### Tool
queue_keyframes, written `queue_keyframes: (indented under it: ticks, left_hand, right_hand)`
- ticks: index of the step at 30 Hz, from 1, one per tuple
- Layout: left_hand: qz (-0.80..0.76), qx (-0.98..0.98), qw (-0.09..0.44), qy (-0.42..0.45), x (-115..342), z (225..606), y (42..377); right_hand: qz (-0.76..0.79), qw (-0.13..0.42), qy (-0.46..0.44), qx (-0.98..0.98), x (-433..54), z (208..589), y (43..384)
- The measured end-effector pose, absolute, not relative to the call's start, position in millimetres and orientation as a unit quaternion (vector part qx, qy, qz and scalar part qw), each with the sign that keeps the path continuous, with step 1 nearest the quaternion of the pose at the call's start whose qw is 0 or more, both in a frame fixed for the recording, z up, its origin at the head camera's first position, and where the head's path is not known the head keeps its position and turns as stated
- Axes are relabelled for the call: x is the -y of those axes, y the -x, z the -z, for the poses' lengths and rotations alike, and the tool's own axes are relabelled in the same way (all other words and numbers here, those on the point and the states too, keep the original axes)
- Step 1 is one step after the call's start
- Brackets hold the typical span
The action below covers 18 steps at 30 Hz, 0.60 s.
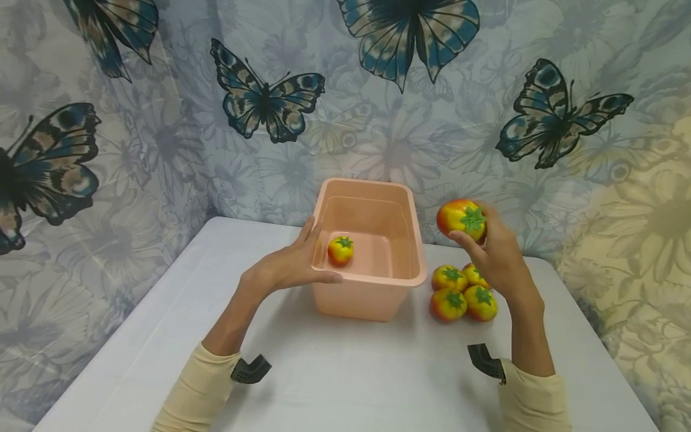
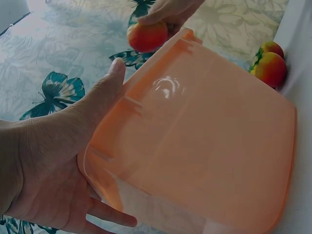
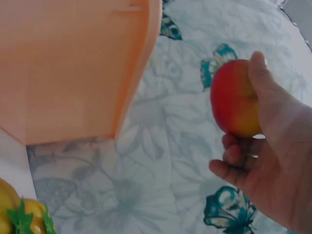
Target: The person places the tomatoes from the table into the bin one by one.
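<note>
A peach-coloured plastic bin stands on the white table. My left hand spans its near-left corner, thumb along the front rim and straight fingers along the left side. Inside the bin lies one red-and-yellow fruit with a green leafy cap. Right of the bin, my right hand holds another such fruit up between thumb and fingers. The right wrist view shows this held fruit from its smooth red and yellow side, with the thumb across its top and curled fingers below.
Several more capped fruits sit in a close cluster on the table, right of the bin and below my right hand. Behind the table hangs a butterfly-patterned cloth. A dark curved piece sits at the left sleeve cuff.
</note>
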<state>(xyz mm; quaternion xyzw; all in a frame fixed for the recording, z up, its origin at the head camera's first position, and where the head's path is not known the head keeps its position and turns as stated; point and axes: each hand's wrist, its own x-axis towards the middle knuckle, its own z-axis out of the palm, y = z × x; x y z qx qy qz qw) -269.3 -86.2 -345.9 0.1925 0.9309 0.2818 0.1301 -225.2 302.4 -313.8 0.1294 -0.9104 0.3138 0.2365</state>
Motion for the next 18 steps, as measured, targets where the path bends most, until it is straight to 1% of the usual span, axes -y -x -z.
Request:
queue_keyframes:
  ticks: [4,8,14,18]
  left_hand:
    - [-0.284,-0.929,0.130,-0.197,86,346,269]
    - [-0.287,-0.928,0.129,-0.198,87,347,270]
    - [-0.298,-0.924,0.128,-0.201,86,347,271]
    - [-0.292,-0.926,0.125,-0.203,87,348,271]
  right_hand:
    - [-0.297,0.254,-0.195,0.900,-293,319,229]
    - [-0.278,0.266,-0.230,0.894,-285,322,233]
    - [-0.281,0.239,-0.231,0.900,-282,319,229]
    - [-0.282,0.231,-0.224,0.904,-285,316,225]
